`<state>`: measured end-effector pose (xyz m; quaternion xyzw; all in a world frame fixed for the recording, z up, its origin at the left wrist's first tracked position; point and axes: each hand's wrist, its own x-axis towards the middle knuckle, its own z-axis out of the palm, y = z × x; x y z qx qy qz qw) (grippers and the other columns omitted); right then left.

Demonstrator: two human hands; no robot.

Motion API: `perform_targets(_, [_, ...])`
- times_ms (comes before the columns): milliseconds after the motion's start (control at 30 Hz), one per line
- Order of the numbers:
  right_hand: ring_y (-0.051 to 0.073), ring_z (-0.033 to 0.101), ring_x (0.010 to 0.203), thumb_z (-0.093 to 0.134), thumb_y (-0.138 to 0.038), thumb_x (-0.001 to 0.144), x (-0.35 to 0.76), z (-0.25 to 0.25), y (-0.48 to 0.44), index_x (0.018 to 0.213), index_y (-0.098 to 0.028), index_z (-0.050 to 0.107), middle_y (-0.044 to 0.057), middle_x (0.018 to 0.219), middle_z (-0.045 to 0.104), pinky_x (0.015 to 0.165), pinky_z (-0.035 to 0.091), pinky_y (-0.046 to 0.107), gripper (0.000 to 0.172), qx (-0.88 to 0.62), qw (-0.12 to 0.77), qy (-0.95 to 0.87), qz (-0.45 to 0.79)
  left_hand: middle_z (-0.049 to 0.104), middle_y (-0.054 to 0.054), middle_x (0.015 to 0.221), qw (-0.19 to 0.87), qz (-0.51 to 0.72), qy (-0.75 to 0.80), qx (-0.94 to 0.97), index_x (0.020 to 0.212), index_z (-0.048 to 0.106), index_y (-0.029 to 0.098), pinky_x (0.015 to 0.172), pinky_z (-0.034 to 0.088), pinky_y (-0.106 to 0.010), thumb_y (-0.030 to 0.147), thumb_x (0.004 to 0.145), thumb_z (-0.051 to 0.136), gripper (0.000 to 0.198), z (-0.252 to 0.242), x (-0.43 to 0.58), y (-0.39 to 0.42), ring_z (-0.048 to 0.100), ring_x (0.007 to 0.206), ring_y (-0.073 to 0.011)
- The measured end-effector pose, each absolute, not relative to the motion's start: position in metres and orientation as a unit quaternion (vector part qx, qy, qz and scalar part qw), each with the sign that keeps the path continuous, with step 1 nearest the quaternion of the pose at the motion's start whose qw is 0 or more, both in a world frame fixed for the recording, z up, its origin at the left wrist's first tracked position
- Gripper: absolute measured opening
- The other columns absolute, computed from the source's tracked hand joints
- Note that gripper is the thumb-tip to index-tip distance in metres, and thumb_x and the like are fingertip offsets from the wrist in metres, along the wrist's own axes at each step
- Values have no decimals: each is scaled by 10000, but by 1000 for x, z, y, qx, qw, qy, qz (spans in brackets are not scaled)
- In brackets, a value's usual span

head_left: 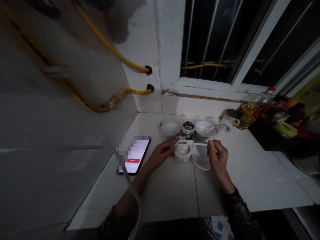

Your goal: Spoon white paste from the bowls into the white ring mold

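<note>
My left hand [162,154] grips a roll of pale masking tape [183,150], which stands on or against a clear plastic container [180,158]. My right hand [218,156] pinches a white strip [200,144] between finger and thumb, and the strip appears to run from the roll. Below the strip lies a clear round item with a pink edge [201,163], close to my right hand. Its exact kind is hard to tell.
Behind my hands stand a white bowl [169,126], a dark-lidded jar [188,128], a white bowl with a spoon [205,130] and a glass jar [223,126]. A lit phone [136,155] lies left. An oil bottle [250,114] stands right.
</note>
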<state>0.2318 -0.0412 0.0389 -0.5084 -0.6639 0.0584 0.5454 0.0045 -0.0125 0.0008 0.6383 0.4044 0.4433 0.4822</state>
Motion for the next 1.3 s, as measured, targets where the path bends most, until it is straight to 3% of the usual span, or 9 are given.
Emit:
perform_targets(100, [129, 497, 586, 475, -241, 933, 228, 39, -41, 650, -203, 507, -10, 595, 573, 729, 388, 320, 287, -408, 472, -777, -80, 647, -115, 1177, 483, 440, 403, 640, 1178, 657, 171, 636, 552, -271, 392, 808, 605, 435, 1, 4, -13, 626, 693, -131])
perform_targets(233, [118, 520, 587, 515, -159, 913, 229, 40, -41, 729, -195, 524, -12, 642, 618, 774, 384, 331, 188, -346, 431, -819, -153, 641, -122, 1187, 483, 439, 403, 641, 1181, 655, 167, 640, 553, -278, 383, 811, 596, 432, 1, 4, -13, 625, 694, -133])
perform_targets(433, [125, 483, 564, 470, -187, 926, 229, 37, -42, 643, -208, 479, -25, 570, 528, 712, 403, 314, 284, -420, 493, -760, -52, 644, -118, 1189, 490, 439, 408, 633, 1177, 659, 169, 643, 551, -286, 380, 806, 605, 430, 2, 4, -13, 622, 670, -128])
perform_targets(567, [115, 442, 528, 483, -244, 923, 225, 31, -39, 540, -209, 388, -42, 500, 431, 617, 378, 264, 396, -466, 480, -743, 25, 634, -116, 1203, 494, 437, 407, 632, 1187, 651, 165, 647, 546, -273, 395, 805, 606, 448, 0, 4, -12, 621, 678, -122])
perform_targets(767, [104, 405, 513, 516, -274, 898, 224, 24, -34, 541, -195, 440, -52, 484, 439, 668, 348, 272, 374, -503, 440, -744, -7, 641, -121, 1189, 491, 438, 405, 635, 1187, 650, 149, 632, 542, -266, 415, 804, 600, 469, -1, 5, -12, 618, 670, -124])
perform_targets(1100, [97, 370, 484, 476, -446, 897, 239, 40, -38, 485, -196, 400, -48, 456, 378, 507, 314, 233, 488, -543, 533, -631, 149, 666, -115, 1129, 479, 434, 412, 642, 1187, 652, 163, 635, 544, -279, 380, 811, 593, 438, 0, 4, -12, 592, 625, -108])
perform_targets(1200, [96, 356, 475, 469, -473, 895, 260, 41, -36, 490, -197, 388, -51, 456, 354, 496, 298, 234, 496, -566, 533, -619, 109, 667, -107, 1125, 476, 438, 412, 641, 1180, 655, 176, 635, 544, -281, 382, 808, 596, 430, -1, 4, -12, 586, 619, -103])
perform_targets(1300, [112, 397, 489, 470, -437, 901, 279, 36, -32, 490, -202, 384, -39, 456, 381, 530, 311, 247, 481, -578, 467, -669, 2, 659, -110, 1148, 477, 441, 408, 641, 1172, 660, 179, 628, 542, -279, 379, 805, 602, 422, 0, 4, -12, 589, 620, -104])
